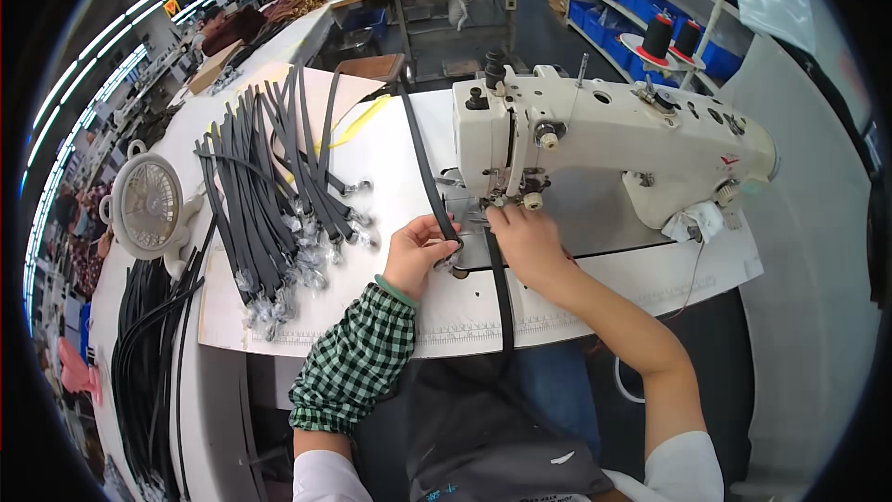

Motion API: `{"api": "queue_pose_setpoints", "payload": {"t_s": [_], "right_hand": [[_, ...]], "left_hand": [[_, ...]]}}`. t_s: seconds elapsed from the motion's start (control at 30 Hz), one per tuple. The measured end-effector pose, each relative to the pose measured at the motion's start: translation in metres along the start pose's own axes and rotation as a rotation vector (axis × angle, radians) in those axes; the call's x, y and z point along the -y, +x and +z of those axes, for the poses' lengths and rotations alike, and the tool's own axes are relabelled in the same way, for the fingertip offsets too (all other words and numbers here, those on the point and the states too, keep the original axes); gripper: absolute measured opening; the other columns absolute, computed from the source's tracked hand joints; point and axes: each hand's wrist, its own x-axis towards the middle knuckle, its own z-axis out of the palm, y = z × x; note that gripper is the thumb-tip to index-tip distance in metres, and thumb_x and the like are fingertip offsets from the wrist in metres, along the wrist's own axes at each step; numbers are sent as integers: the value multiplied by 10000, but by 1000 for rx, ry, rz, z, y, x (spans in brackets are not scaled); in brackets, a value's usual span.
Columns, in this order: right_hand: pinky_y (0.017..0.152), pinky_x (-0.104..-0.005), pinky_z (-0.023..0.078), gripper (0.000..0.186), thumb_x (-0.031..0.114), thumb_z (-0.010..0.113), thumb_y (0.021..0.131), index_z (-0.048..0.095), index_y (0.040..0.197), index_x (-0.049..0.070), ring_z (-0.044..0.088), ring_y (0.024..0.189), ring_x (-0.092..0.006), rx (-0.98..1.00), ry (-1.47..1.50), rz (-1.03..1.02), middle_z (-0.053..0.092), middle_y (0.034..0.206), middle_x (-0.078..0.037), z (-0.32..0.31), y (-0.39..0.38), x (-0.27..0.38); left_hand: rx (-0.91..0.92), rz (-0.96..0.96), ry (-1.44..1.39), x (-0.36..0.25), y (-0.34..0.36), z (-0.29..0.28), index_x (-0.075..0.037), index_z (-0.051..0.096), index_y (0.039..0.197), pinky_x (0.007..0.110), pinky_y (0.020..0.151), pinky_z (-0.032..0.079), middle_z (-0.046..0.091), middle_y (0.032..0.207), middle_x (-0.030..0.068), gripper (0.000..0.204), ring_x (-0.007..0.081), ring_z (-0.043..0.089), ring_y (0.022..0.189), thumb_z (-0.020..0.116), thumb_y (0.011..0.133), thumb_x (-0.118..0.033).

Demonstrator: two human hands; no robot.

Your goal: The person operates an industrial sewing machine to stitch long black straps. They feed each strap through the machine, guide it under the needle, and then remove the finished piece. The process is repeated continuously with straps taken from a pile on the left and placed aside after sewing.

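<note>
My left hand (416,260) pinches a black strap (423,153) near its lower end, where a metal fitting (450,258) in clear wrap shows below the fingers. From there the strap runs up and away, past the left side of the white sewing machine (604,121). My right hand (530,244) is closed, its fingertips beside the presser foot and needle area; what they grip is hidden. Just below those fingertips, another length of black strap (500,293) crosses the white tabletop (595,293) and drops over its front edge toward my lap.
A pile of black straps (251,195) with wrapped metal ends lies left of the machine. More straps (149,353) hang beyond, beside a small white fan (149,204). Thread cones (658,37) stand behind the machine; a crumpled white cloth (695,221) sits by its base.
</note>
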Motion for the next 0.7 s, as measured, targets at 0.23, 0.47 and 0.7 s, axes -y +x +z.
{"api": "queue_pose_setpoints", "payload": {"t_s": [0.23,0.47,0.7], "right_hand": [[543,-313,457,166,102,570,664,501,810,67,575,651,-212,-71,97,15,530,691,-58,14,6,5],[512,-284,444,175,175,675,676,601,814,96,544,641,-175,80,497,-412,583,795,-26,-22,-33,-8],[571,-290,464,218,146,675,657,613,859,93,514,720,-175,107,611,-452,578,951,5,-11,-41,-13]], "left_hand": [[-7,-6,14,1,-1,-4,16,524,1055,210,722,461,598,935,66,383,95,562,780,587,689,112],[-3,34,39,-2,-3,-4,-8,512,1121,196,678,462,588,978,77,473,87,565,752,574,672,126],[-21,34,14,-1,-2,-3,1,500,1138,214,704,456,587,977,77,463,95,555,813,556,693,116]]}}
